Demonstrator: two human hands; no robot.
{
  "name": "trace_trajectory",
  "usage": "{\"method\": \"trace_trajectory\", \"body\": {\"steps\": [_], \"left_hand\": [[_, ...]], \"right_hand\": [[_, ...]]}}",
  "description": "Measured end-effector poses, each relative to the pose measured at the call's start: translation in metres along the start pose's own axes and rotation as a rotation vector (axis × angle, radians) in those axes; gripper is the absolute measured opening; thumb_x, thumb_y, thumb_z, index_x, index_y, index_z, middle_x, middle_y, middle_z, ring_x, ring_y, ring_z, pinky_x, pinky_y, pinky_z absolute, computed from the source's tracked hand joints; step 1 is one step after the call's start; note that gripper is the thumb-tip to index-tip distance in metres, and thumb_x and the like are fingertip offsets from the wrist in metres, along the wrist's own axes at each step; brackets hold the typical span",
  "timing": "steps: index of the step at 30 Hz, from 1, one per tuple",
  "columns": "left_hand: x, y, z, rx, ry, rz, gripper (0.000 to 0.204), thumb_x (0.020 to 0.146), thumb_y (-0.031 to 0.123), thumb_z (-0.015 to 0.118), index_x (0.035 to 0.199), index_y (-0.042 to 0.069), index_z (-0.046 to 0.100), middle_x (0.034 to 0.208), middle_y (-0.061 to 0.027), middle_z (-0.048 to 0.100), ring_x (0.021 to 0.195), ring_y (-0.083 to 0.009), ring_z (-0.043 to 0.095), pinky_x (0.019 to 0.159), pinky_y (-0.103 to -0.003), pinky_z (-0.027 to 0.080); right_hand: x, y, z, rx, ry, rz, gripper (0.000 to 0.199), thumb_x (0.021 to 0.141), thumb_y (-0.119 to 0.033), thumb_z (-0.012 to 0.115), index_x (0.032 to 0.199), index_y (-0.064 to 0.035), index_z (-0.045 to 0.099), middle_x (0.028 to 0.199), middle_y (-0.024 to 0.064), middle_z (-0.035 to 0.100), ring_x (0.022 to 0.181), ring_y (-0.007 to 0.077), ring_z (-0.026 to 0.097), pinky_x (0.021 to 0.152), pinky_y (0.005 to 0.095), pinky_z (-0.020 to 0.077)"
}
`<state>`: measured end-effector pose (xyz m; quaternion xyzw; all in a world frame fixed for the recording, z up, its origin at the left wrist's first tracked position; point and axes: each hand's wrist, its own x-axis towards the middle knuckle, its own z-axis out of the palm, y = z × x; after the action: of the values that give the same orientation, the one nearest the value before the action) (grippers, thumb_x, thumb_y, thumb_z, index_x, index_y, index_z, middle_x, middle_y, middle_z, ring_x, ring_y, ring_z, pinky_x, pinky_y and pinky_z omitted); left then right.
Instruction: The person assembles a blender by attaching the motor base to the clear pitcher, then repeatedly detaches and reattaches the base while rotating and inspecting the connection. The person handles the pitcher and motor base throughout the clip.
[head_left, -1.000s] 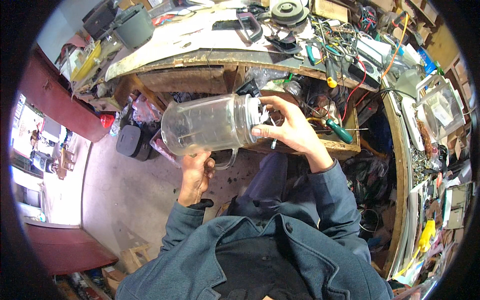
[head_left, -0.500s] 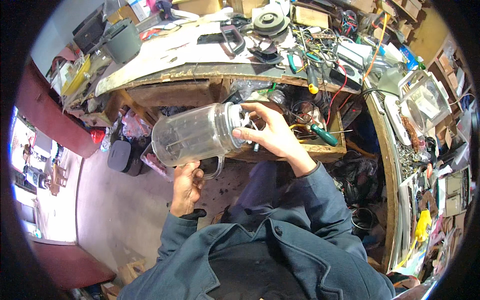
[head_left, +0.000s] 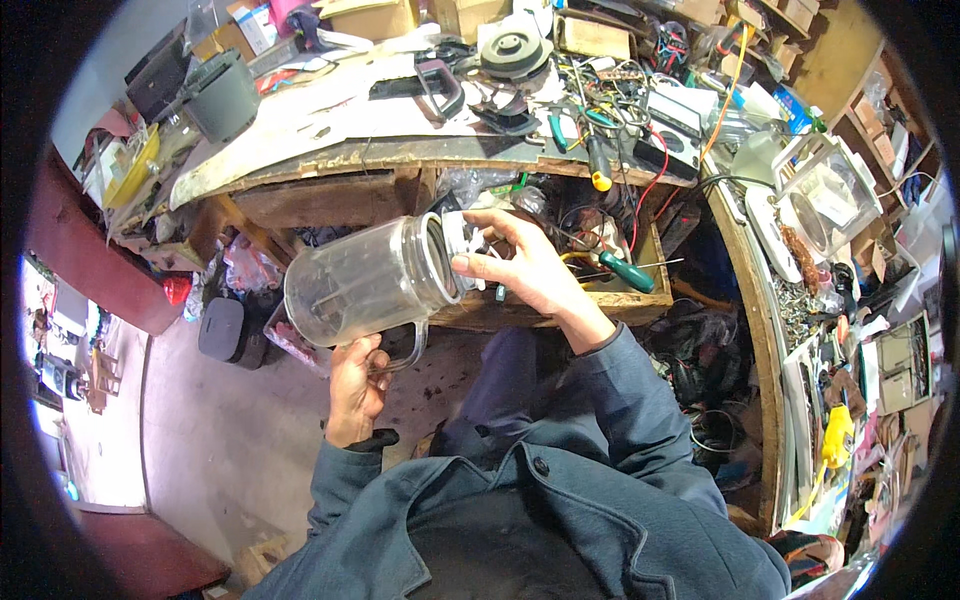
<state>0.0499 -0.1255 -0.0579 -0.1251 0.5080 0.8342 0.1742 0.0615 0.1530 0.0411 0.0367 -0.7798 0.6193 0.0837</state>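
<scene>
A clear blender jar (head_left: 360, 280) is held on its side in front of me, its rim toward the right and its handle pointing down. My left hand (head_left: 355, 390) is closed on the handle side, with the fingers bent against the jar's underside. At the rim, my right hand (head_left: 525, 262) grips a white blade base (head_left: 460, 238) between thumb and fingers. The base stands at the mouth of the jar, tilted a little away from the rim; whether it still touches there I cannot tell.
An open wooden drawer (head_left: 590, 308) beyond my right hand holds wires and a green-handled screwdriver (head_left: 627, 270). Across the back runs a cluttered workbench (head_left: 300, 155) with a grey pot (head_left: 220, 98) and a yellow-tipped screwdriver (head_left: 598, 165). A second crowded bench (head_left: 755, 370) flanks my right.
The white base has shifted away from the jar's rim in my right hand, showing more of the mouth. The whole scene has slid slightly left as my view turned.
</scene>
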Motion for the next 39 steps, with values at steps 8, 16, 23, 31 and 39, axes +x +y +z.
{"method": "trace_trajectory", "body": {"steps": [8, 16, 23, 31, 39], "left_hand": [[0.0, 0.001, -0.006, 0.013, -0.005, -0.014, 0.013, 0.089, 0.01, 0.069, 0.093, 0.012, 0.057, 0.069, 0.0039, 0.054, 0.058, -0.009, 0.056, 0.039, -0.025, 0.035], [-0.002, 0.001, -0.003, 0.042, 0.013, 0.023, 0.011, 0.09, 0.011, 0.067, 0.095, 0.007, 0.058, 0.074, 0.0007, 0.057, 0.055, -0.0107, 0.056, 0.037, -0.026, 0.038], [0.002, -0.001, -0.002, 0.002, -0.002, 0.021, 0.008, 0.091, 0.011, 0.063, 0.097, 0.006, 0.059, 0.075, -0.0007, 0.057, 0.056, -0.012, 0.057, 0.037, -0.026, 0.04], [-0.003, 0.003, 0.002, 0.014, 0.011, 0.017, 0.008, 0.092, 0.011, 0.061, 0.098, 0.006, 0.058, 0.077, -0.001, 0.057, 0.057, -0.012, 0.058, 0.037, -0.026, 0.041], [-0.003, -0.002, 0.002, 0.009, 0.023, 0.012, 0.005, 0.092, 0.009, 0.061, 0.094, 0.007, 0.057, 0.072, -0.0005, 0.057, 0.055, -0.011, 0.058, 0.035, -0.027, 0.039]], "right_hand": [[0.009, -0.016, -0.024, 0.053, 0.048, 0.001, 0.078, 0.075, -0.033, 0.088, 0.136, 0.0019, 0.055, 0.104, 0.011, 0.067, 0.091, 0.0153, 0.063, 0.081, 0.0298, 0.0527], [0.08, -0.048, -0.088, -0.94, 0.434, -0.318, 0.068, 0.066, -0.034, 0.086, 0.123, -0.0084, 0.06, 0.11, 0.0208, 0.063, 0.106, 0.0371, 0.063, 0.093, 0.0451, 0.0522], [0.157, -0.017, -0.143, -1.286, 0.437, -0.083, 0.061, 0.071, -0.039, 0.08, 0.123, -0.0121, 0.062, 0.118, 0.0238, 0.056, 0.105, 0.0411, 0.063, 0.087, 0.0485, 0.055], [0.157, -0.013, -0.13, -1.417, 0.59, -0.096, 0.053, 0.082, -0.041, 0.073, 0.126, -0.0127, 0.063, 0.129, 0.025, 0.053, 0.117, 0.0429, 0.058, 0.094, 0.0533, 0.051], [0.043, -0.023, -0.029, -0.184, 0.124, -0.208, 0.063, 0.086, -0.036, 0.078, 0.135, -0.0034, 0.056, 0.137, 0.021, 0.055, 0.124, 0.0308, 0.056, 0.106, 0.0436, 0.0441]]}}
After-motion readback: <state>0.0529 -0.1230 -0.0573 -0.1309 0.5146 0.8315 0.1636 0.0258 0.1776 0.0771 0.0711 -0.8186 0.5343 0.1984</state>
